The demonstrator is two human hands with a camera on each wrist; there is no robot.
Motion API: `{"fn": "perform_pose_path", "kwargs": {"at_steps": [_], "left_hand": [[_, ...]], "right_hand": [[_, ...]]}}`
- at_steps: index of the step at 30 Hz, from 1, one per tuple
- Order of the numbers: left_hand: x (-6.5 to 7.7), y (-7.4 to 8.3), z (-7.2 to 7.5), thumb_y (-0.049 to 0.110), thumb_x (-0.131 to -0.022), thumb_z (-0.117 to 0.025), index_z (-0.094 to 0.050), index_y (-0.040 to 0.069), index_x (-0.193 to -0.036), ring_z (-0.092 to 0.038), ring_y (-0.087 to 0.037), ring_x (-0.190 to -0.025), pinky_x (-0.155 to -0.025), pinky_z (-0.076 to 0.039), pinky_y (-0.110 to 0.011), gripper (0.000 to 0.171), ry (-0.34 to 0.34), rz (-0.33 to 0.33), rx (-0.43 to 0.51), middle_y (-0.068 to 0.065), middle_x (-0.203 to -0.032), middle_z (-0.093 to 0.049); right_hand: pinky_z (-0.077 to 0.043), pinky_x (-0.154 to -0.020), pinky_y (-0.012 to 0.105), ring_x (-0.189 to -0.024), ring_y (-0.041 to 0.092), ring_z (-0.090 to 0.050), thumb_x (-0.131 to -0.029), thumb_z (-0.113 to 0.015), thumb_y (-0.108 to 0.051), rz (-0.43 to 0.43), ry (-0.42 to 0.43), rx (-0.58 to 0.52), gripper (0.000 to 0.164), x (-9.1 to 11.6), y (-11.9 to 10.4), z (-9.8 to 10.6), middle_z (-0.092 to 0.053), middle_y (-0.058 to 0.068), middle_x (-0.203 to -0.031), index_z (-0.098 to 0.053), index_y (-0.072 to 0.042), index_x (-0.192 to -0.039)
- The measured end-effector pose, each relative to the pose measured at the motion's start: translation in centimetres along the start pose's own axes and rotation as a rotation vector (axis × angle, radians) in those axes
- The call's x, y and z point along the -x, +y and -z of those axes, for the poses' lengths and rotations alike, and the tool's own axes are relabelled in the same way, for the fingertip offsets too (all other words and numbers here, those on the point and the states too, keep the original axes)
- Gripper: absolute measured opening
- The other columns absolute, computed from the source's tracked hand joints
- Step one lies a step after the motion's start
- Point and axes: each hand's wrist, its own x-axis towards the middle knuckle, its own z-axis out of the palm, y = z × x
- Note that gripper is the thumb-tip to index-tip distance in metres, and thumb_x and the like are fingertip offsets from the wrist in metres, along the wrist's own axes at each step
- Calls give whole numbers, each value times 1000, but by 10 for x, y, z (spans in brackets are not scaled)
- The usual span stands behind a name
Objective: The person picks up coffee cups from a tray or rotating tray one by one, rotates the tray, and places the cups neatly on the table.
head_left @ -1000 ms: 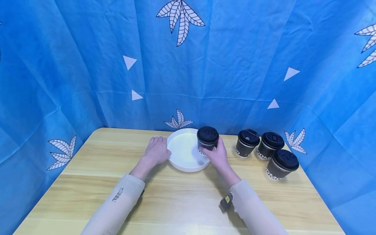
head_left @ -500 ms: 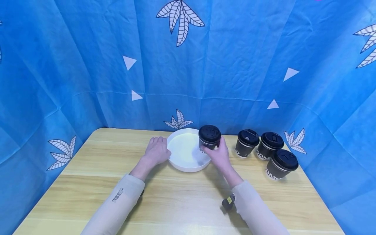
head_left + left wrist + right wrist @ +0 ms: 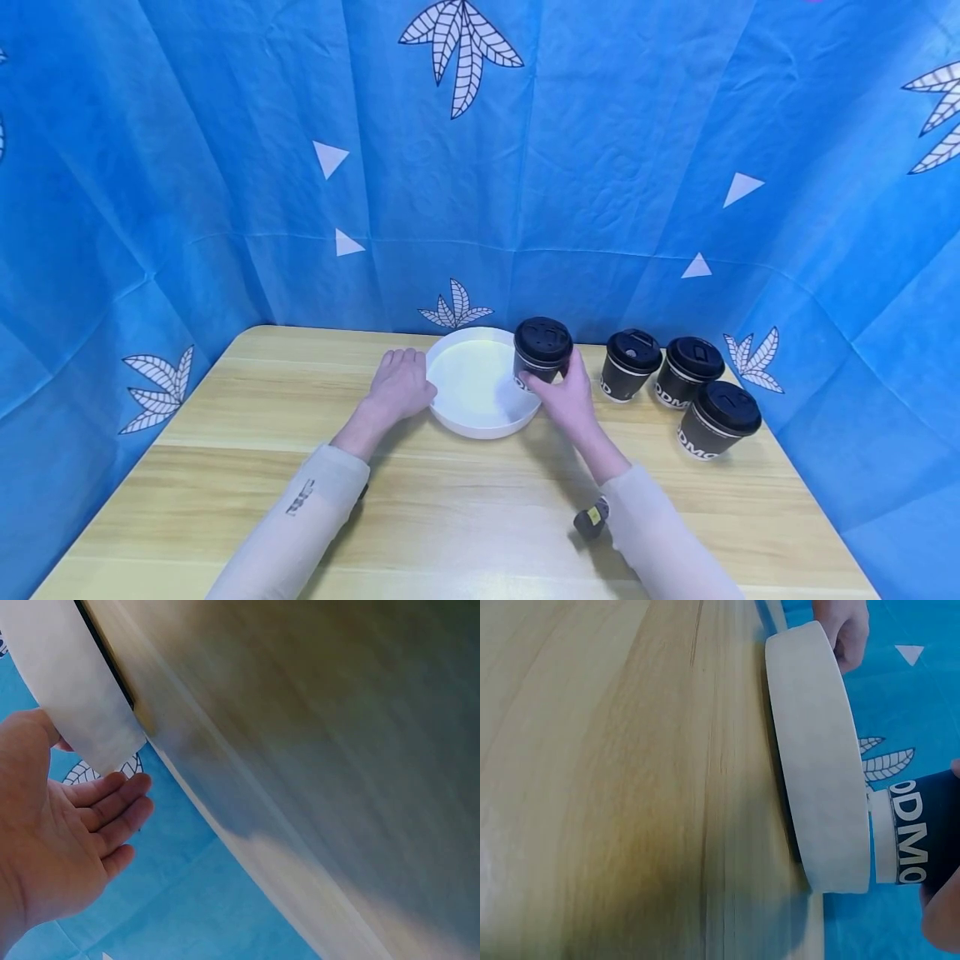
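A round white tray with a raised rim (image 3: 471, 385) lies toward the far edge of the table. At its left rim, my left hand (image 3: 402, 388) pinches the wall; the left wrist view shows the thumb (image 3: 46, 726) on one side and the other fingers bent toward it. My right hand (image 3: 567, 397) grips a black lidded paper coffee cup (image 3: 542, 343) around its side. The cup is upright over the tray's right part, and in the right wrist view its white base (image 3: 884, 836) is just above the rim. Its lettering is partly covered by the hand.
Three more black lidded coffee cups stand to the right: one (image 3: 632, 363) nearest the tray, one (image 3: 687, 371) beside it, and one (image 3: 718, 419) closer to me. A blue cloth with leaf prints (image 3: 600, 167) hangs behind the wooden table (image 3: 465, 517).
My right hand has moved the coffee cup slightly to the right and up across the tray. The left hand and the tray have stayed in place.
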Motion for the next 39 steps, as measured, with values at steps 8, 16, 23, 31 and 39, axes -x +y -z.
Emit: {"fn": "perform_pose_path", "kwargs": {"at_steps": [8, 16, 23, 31, 39], "left_hand": [[0, 0, -1, 25, -93, -56, -50, -12, -139, -48, -41, -129, -122, -26, -53, 59, -2, 2, -2, -25, -134, -57], [-1, 0, -1, 26, -93, -57, -50, -12, -139, -48, -41, -129, -122, -26, -53, 60, 0, 0, -5, -25, -133, -57], [-2, -1, -2, 26, -94, -57, -50, -12, -139, -48, -41, -127, -121, -26, -53, 60, 4, 1, -5, -25, -131, -57], [-2, -1, -3, 27, -94, -57, -51, -12, -137, -49, -40, -126, -120, -27, -53, 58, 7, -2, -21, -24, -130, -57], [-1, 0, -2, 27, -94, -57, -51, -12, -138, -48, -40, -126, -121, -27, -52, 59, 0, -2, -17, -24, -130, -57]], "right_hand": [[-33, -122, 48, -144, 32, -46, -82, -86, -15, 18, -7, -23, 80, 4, 2, 7, -53, 13, -146, -42, -8, -149], [-34, -120, 48, -140, 32, -48, -82, -85, -8, 49, 4, -63, 77, 7, 5, 14, -53, 13, -143, -44, -7, -146], [-35, -120, 46, -138, 32, -50, -81, -85, -5, 55, 14, -81, 77, 10, 7, 21, -54, 15, -142, -44, -4, -147], [-38, -118, 44, -133, 30, -54, -81, -85, -4, 68, 34, -70, 74, 13, 13, 28, -57, 15, -138, -47, -4, -144], [-38, -118, 44, -134, 31, -53, -82, -86, -7, 49, 39, -43, 74, 15, 15, 35, -57, 16, -138, -45, -3, -143]]}}
